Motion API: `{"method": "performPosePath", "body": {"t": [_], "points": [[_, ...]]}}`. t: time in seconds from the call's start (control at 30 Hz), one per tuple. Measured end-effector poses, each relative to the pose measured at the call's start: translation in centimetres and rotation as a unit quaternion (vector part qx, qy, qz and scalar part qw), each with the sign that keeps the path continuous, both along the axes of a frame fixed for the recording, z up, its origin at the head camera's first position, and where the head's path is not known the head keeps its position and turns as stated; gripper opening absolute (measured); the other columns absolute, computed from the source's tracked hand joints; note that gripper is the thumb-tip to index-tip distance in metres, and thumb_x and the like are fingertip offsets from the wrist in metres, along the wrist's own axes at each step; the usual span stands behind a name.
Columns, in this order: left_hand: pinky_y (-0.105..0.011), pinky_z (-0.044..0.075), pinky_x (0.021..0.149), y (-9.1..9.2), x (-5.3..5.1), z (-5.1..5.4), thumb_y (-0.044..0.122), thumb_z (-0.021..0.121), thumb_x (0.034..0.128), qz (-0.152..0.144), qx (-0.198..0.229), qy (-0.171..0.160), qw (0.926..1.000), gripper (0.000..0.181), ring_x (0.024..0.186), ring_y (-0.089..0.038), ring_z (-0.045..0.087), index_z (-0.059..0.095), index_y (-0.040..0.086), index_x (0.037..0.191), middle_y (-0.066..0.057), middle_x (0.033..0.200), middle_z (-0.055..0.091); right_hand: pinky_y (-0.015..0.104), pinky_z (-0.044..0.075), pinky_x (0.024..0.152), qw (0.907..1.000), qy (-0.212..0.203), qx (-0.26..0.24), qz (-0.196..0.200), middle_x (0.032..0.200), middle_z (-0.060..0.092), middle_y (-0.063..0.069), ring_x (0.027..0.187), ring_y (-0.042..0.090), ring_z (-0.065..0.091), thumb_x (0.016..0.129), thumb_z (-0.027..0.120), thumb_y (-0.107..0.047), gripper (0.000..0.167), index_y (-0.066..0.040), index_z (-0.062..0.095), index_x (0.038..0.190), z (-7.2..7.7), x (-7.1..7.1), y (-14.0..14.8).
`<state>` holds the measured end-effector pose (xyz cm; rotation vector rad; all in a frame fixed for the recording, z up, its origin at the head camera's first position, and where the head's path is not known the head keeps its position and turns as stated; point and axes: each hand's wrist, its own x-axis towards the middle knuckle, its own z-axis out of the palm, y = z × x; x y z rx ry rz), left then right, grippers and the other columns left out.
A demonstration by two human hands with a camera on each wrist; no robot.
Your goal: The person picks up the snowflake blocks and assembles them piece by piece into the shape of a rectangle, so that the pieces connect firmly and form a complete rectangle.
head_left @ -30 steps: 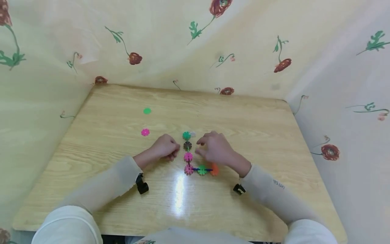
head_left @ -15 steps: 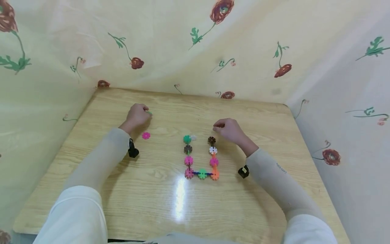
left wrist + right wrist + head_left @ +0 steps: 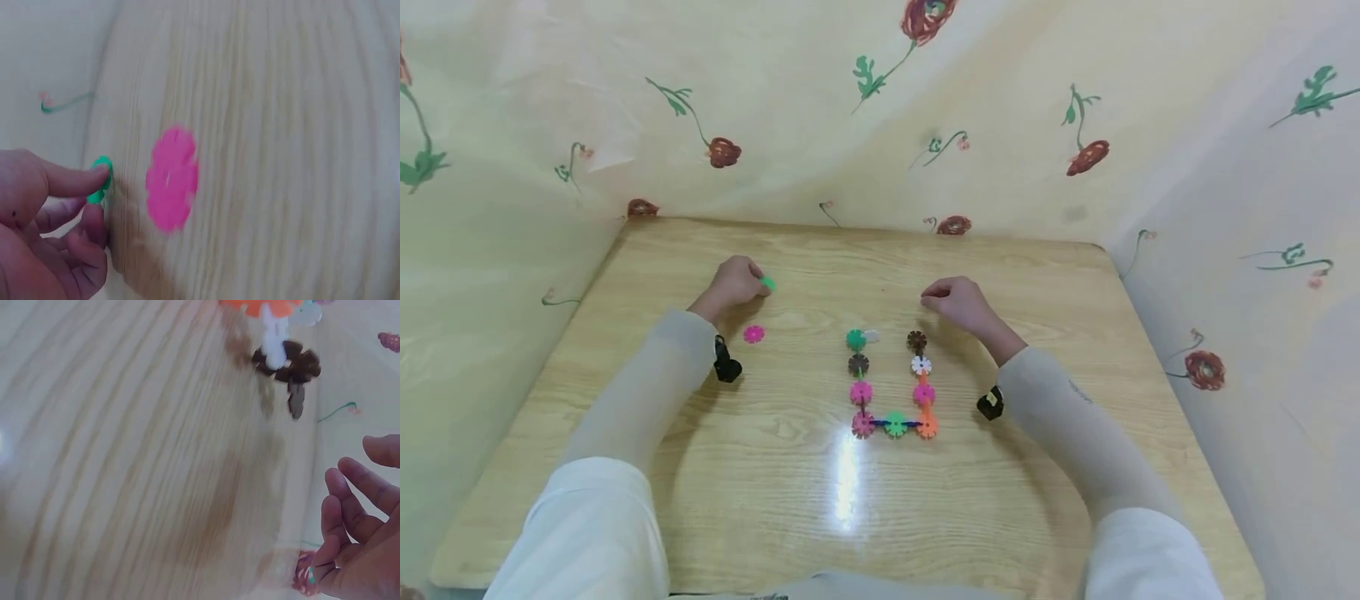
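Note:
My left hand (image 3: 733, 282) pinches a green snowflake disc (image 3: 767, 284) between thumb and fingers, at the far left of the table. A loose pink snowflake disc (image 3: 754, 334) lies flat just nearer to me, and it fills the middle of the left wrist view. Several joined discs form a U-shaped chain (image 3: 895, 425) near the table's middle, its two arms pointing away from me. Past the brown disc (image 3: 917, 340) that ends the right arm, my right hand (image 3: 961, 305) hovers with loosely bent fingers. The right wrist view shows nothing between its thumb and fingers.
A teal disc (image 3: 855, 339) ends the chain's left arm, with a whitish piece (image 3: 871, 337) at its side. The wooden table (image 3: 760, 500) meets a flower-patterned cloth (image 3: 790, 125) at the back and sides. Both wrists carry small black cameras.
My left hand has moved from beside the chain to the far left and picked up the green disc. My right hand has drawn back beyond the chain, uncovering its right arm.

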<state>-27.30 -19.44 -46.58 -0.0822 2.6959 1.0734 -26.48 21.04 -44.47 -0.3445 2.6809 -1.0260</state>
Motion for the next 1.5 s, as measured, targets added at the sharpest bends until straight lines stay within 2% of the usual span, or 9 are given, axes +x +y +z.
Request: {"method": "performPosePath", "body": {"t": [0.2, 0.37, 0.5, 0.63, 0.77, 0.83, 0.97, 1.13, 1.5], "points": [[-0.038, 0.049, 0.083, 2.1, 0.8, -0.1, 0.004, 0.071, 0.0913, 0.005, 0.037, 0.011, 0.9992, 0.021, 0.097, -0.029, 0.056, 0.062, -0.005, 0.108, -0.019, 0.109, 0.063, 0.044, 0.053, 0.084, 0.9998, 0.003, -0.018, 0.005, 0.11, 0.072, 0.013, 0.099, 0.028, 0.064, 0.098, 0.064, -0.022, 0.026, -0.002, 0.074, 0.113, -0.1, -0.2, -1.6], [-0.035, 0.05, 0.084, 4.4, 1.5, 0.0, 0.005, 0.07, 0.0926, 0.001, 0.078, 0.017, 0.9968, 0.019, 0.097, -0.027, 0.06, 0.065, -0.004, 0.108, -0.018, 0.11, 0.066, 0.042, 0.052, 0.085, 0.9993, -0.028, -0.023, -0.009, 0.112, 0.07, 0.013, 0.1, 0.028, 0.063, 0.099, 0.064, -0.023, 0.026, -0.003, 0.073, 0.114, -0.8, -0.3, -2.0], [-0.035, 0.054, 0.082, 6.9, 1.8, 0.4, 0.007, 0.068, 0.0953, -0.02, 0.144, 0.012, 0.9893, 0.019, 0.096, -0.026, 0.062, 0.066, -0.004, 0.111, -0.016, 0.111, 0.065, 0.042, 0.051, 0.086, 0.9989, -0.043, -0.018, -0.007, 0.112, 0.07, 0.013, 0.1, 0.028, 0.062, 0.099, 0.064, -0.024, 0.027, -0.004, 0.073, 0.114, -1.3, -0.5, -2.1], [-0.032, 0.055, 0.075, 9.7, 1.9, 0.8, 0.008, 0.068, 0.096, -0.051, 0.171, 0.006, 0.9839, 0.017, 0.09, -0.023, 0.063, 0.067, -0.002, 0.11, -0.012, 0.103, 0.065, 0.04, 0.051, 0.083, 0.9983, -0.056, 0.012, 0.006, 0.109, 0.071, 0.012, 0.096, 0.026, 0.062, 0.099, 0.063, -0.024, 0.028, -0.003, 0.073, 0.114, -1.4, -0.4, -1.7], [-0.032, 0.055, 0.073, 12.2, 2.3, 1.2, 0.008, 0.069, 0.0949, -0.073, 0.181, 0.0, 0.9807, 0.015, 0.089, -0.023, 0.065, 0.068, 0.0, 0.107, -0.01, 0.099, 0.067, 0.034, 0.051, 0.073, 0.9954, -0.088, 0.039, -0.001, 0.101, 0.071, 0.011, 0.085, 0.021, 0.061, 0.099, 0.061, -0.023, 0.029, -0.001, 0.072, 0.114, -0.9, 0.7, -1.0], [-0.033, 0.055, 0.074, 13.2, 2.7, 1.5, 0.008, 0.069, 0.0945, -0.084, 0.184, 0.001, 0.9793, 0.014, 0.089, -0.025, 0.066, 0.069, -0.001, 0.106, -0.011, 0.097, 0.068, 0.031, 0.051, 0.068, 0.9928, -0.116, 0.029, -0.012, 0.097, 0.07, 0.011, 0.08, 0.019, 0.061, 0.098, 0.061, -0.02, 0.028, 0.001, 0.072, 0.113, -0.6, 1.4, -0.7], [-0.031, 0.055, 0.074, 14.7, 2.9, 1.9, 0.008, 0.07, 0.0938, -0.1, 0.18, -0.002, 0.9785, 0.012, 0.088, -0.023, 0.065, 0.07, 0.0, 0.103, -0.01, 0.096, 0.068, 0.026, 0.052, 0.063, 0.9819, -0.186, -0.025, -0.025, 0.094, 0.07, 0.011, 0.074, 0.015, 0.062, 0.098, 0.061, -0.015, 0.027, 0.004, 0.071, 0.113, -0.2, 2.3, -0.3], [-0.03, 0.054, 0.072, 16.1, 3.1, 1.7, 0.008, 0.071, 0.0931, -0.121, 0.161, 0.005, 0.9795, 0.01, 0.084, -0.021, 0.064, 0.072, 0.002, 0.101, -0.008, 0.094, 0.069, 0.023, 0.052, 0.058, 0.9633, -0.249, -0.095, -0.033, 0.088, 0.07, 0.009, 0.067, 0.013, 0.062, 0.097, 0.065, -0.012, 0.026, 0.006, 0.069, 0.115, -0.6, 2.9, -0.3], [-0.033, 0.056, 0.081, 18.1, 3.3, 1.5, 0.01, 0.072, 0.0925, -0.139, 0.121, -0.008, 0.9829, 0.012, 0.088, -0.019, 0.066, 0.076, 0.005, 0.102, -0.004, 0.097, 0.073, 0.021, 0.043, 0.05, 0.9461, -0.277, -0.153, -0.068, 0.08, 0.07, 0.004, 0.059, 0.009, 0.056, 0.1, 0.062, -0.01, 0.024, 0.005, 0.066, 0.117, -1.2, 3.0, 0.0]]}}
